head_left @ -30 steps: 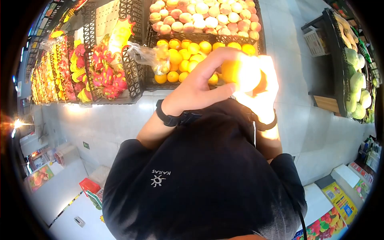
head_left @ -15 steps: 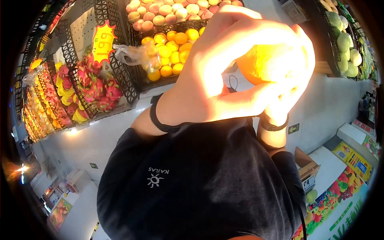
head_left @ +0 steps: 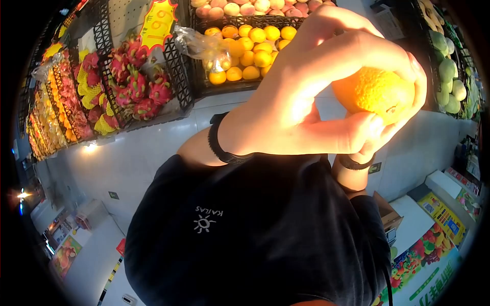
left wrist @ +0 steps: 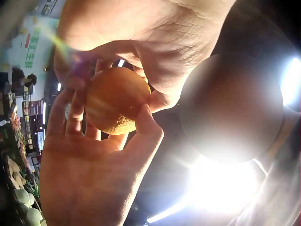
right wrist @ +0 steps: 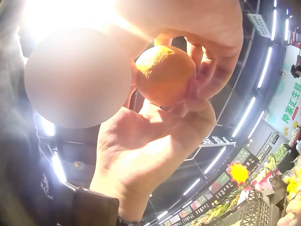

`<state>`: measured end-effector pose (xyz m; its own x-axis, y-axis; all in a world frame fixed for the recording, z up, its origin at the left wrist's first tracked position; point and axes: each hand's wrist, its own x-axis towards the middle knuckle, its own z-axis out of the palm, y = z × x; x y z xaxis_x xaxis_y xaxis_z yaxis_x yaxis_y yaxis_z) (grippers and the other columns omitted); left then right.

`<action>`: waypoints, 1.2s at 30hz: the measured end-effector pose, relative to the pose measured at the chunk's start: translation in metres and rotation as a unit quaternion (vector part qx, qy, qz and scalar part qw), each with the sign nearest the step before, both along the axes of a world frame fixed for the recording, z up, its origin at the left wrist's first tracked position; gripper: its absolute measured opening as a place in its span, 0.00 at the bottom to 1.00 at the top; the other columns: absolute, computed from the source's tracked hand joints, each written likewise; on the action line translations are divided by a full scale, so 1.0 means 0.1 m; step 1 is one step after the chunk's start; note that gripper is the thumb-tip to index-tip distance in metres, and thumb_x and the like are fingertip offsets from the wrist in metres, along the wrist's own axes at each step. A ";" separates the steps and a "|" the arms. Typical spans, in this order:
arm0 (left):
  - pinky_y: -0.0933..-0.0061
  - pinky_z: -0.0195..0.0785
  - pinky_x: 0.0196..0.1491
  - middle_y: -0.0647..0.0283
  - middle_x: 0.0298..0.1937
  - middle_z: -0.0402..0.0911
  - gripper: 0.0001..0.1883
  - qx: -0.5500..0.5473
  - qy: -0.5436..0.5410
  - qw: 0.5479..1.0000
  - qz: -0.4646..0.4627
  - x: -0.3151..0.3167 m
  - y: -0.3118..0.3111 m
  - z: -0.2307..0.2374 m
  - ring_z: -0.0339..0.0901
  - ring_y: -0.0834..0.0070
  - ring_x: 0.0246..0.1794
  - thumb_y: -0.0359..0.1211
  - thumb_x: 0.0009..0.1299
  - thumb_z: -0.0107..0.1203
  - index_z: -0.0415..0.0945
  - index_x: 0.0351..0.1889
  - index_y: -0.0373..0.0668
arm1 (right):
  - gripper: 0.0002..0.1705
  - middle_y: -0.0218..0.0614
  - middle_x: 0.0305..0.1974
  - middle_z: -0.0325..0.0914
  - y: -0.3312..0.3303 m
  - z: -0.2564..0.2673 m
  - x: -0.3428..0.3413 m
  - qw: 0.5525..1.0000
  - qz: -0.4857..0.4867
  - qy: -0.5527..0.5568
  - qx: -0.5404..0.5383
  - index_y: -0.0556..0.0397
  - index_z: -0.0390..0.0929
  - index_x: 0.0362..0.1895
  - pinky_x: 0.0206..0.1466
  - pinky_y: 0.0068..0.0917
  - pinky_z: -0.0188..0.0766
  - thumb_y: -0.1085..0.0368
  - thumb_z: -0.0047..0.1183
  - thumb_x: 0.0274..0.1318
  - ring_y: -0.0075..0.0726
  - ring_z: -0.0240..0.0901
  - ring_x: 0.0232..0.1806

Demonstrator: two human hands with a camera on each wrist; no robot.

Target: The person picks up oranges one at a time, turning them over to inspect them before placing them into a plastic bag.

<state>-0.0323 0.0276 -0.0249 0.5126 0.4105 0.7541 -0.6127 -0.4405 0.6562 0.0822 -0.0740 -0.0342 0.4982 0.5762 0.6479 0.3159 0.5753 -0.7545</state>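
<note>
Orange held up by both hands, right of centre in upper half of head view. Pinched between thumb and curled fingers of left hand; gripped by right hand, thumb on peel. Loose oranges piled top centre, dragon fruit upper left.

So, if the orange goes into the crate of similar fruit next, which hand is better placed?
Probably the left hand: it and the right hand both hold the orange, but the crate lies nearer the left.
</note>
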 end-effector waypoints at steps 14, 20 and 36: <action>0.60 0.69 0.70 0.51 0.65 0.76 0.29 -0.102 -0.045 0.994 -0.013 -0.35 0.01 -0.07 0.74 0.61 0.69 0.36 0.71 0.58 0.68 0.68 0.36 | 0.47 0.48 0.72 0.67 0.17 0.06 -0.19 0.976 0.042 -0.209 -0.047 0.52 0.61 0.77 0.75 0.47 0.68 0.42 0.63 0.63 0.49 0.68 0.72; 0.62 0.70 0.67 0.56 0.67 0.74 0.27 -0.284 -0.044 0.957 -0.040 -0.44 -0.03 -0.03 0.73 0.65 0.68 0.40 0.75 0.52 0.67 0.70 0.40 | 0.58 0.50 0.71 0.67 0.32 0.01 -0.28 0.991 0.041 -0.120 -0.039 0.57 0.59 0.78 0.75 0.44 0.68 0.49 0.77 0.49 0.49 0.68 0.72; 0.64 0.69 0.68 0.57 0.71 0.75 0.38 -0.083 0.138 0.979 0.123 -0.44 0.49 -0.28 0.71 0.65 0.72 0.42 0.72 0.71 0.66 0.75 0.42 | 0.27 0.38 0.52 0.85 0.59 0.03 0.08 0.920 0.258 0.198 -0.219 0.61 0.75 0.65 0.55 0.30 0.82 0.57 0.63 0.71 0.30 0.83 0.54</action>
